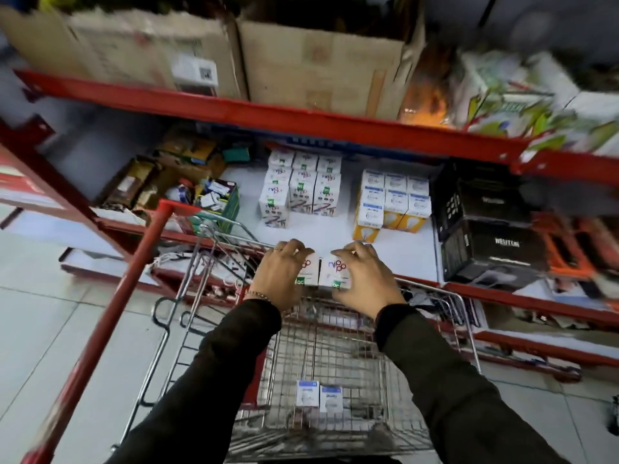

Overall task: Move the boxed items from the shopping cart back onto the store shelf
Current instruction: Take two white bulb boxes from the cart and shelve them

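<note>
Stacked white cartons with purple lettering [303, 187] and blue-and-yellow bulb cartons [392, 202] crowded the white shelf board [321, 229]. Left hand [279, 272] and right hand [363, 279] each gripped one small white box [331, 274], upright, above the wire shopping cart [335, 346], which held two blue-topped boxes [320, 395].

Bare white shelf [321, 229] lies open in front of the white box stack [301, 192], flanked right by yellow-bottomed boxes [388, 204] and black cartons [485, 226]; the red beam [268, 112] caps it overhead.
</note>
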Tool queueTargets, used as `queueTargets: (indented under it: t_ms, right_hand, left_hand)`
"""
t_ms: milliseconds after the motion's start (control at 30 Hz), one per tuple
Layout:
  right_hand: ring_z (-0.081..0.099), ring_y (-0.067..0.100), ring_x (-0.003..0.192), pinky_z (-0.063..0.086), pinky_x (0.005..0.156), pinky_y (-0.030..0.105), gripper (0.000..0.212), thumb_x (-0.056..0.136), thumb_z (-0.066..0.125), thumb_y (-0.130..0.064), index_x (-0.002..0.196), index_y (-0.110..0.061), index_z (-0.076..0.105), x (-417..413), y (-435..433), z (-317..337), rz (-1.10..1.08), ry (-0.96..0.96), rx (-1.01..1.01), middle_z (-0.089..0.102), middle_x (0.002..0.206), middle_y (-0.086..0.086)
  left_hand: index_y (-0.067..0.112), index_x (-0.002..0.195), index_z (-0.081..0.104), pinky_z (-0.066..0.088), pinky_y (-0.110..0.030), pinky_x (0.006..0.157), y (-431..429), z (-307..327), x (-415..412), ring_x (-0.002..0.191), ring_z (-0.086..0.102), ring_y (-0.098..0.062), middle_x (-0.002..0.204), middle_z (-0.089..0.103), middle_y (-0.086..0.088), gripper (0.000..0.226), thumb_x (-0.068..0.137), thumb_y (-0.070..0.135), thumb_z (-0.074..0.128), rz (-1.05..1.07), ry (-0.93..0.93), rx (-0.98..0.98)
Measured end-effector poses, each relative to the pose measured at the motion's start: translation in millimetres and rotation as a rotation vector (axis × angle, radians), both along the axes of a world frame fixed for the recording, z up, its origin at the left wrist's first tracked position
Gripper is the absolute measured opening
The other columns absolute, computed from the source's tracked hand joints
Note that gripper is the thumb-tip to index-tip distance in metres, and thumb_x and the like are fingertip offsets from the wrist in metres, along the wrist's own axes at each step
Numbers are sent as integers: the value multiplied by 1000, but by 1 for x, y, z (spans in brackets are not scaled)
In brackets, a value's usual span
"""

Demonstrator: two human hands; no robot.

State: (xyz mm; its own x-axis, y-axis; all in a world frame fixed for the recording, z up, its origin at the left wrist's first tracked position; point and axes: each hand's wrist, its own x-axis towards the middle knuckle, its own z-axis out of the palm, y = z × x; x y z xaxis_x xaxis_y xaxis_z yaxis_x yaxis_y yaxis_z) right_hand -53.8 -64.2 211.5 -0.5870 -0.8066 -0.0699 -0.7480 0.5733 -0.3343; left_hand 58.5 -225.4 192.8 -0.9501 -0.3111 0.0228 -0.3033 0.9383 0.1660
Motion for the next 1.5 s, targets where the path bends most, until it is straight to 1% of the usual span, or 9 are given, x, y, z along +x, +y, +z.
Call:
queueTargets:
  t_ms: [267, 467, 533, 700, 933, 1100, 1267, 1367, 1500]
  right_hand:
    - [43, 23, 122, 49, 94, 38, 74, 73, 76, -36, 140, -23, 49, -53, -40, 33, -44, 106, -81, 48, 128, 0]
    - [48, 29, 122, 52, 94, 40, 69, 77, 78, -28, 139, -18, 50, -88, -88, -3, -53, 66, 25, 50, 128, 6]
    - [49, 31, 123, 52, 94, 39, 67, 78, 78, -26, 139, -16, 51, -96, -101, -15, -53, 53, 52, 49, 131, 8]
    - [47, 33, 129, 45, 105, 40, 65, 83, 74, -23, 141, -11, 47, -113, -121, -33, -40, 60, 82, 46, 143, 12]
    - [61, 30, 115, 55, 89, 39, 49, 86, 71, -22, 130, -12, 53, -116, -122, -36, -46, 73, 42, 54, 136, 8]
    - [45, 28, 135, 49, 98, 38, 53, 90, 65, -22, 139, -11, 49, -109, -111, -36, -27, 78, 39, 40, 153, 6]
    - [48, 27, 130, 52, 97, 40, 52, 90, 61, -22, 140, -13, 48, -92, -92, -32, -59, 45, -53, 48, 142, 6]
    - [50, 26, 125, 51, 96, 40, 49, 90, 62, -23, 137, -17, 50, -72, -72, -37, -85, 32, -122, 52, 134, 5]
    - [49, 26, 123, 52, 94, 40, 45, 89, 63, -25, 133, -20, 52, -37, -40, -65, -93, -12, -108, 53, 128, 5]
  left_hand:
    - [21, 137, 49, 46, -40, 98, -42, 44, -59, 117, 51, -27, 132, 51, -4, 67, 73, 22, 71, 9, 75, -152]
    - [21, 139, 47, 39, -40, 107, -66, 16, -108, 123, 53, -26, 140, 51, -6, 60, 83, 11, 63, 31, -101, -237]
    - [20, 139, 47, 37, -40, 108, -71, 3, -117, 118, 58, -24, 140, 51, -6, 58, 84, 10, 62, 43, -150, -275]
    - [19, 143, 41, 35, -42, 112, -87, -21, -134, 113, 63, -24, 142, 49, -7, 65, 83, 7, 61, 54, -182, -297]
    - [15, 147, 36, 28, -41, 120, -94, -32, -137, 135, 46, -23, 150, 43, -10, 63, 88, 3, 51, 61, -101, -244]
    - [12, 151, 29, 16, -43, 125, -88, -34, -127, 144, 36, -23, 158, 33, -9, 67, 88, -4, 44, 59, -81, -145]
    - [13, 148, 38, 27, -41, 121, -74, -34, -107, 135, 49, -25, 150, 45, -9, 68, 83, -4, 49, 86, 37, -67]
    - [13, 137, 53, 44, -40, 108, -54, -34, -83, 124, 57, -29, 137, 58, -10, 57, 81, 1, 59, 79, 162, 11]
    - [16, 130, 57, 52, -42, 92, -14, -55, -40, 114, 58, -30, 126, 61, -8, 50, 80, 9, 60, 49, 200, 61]
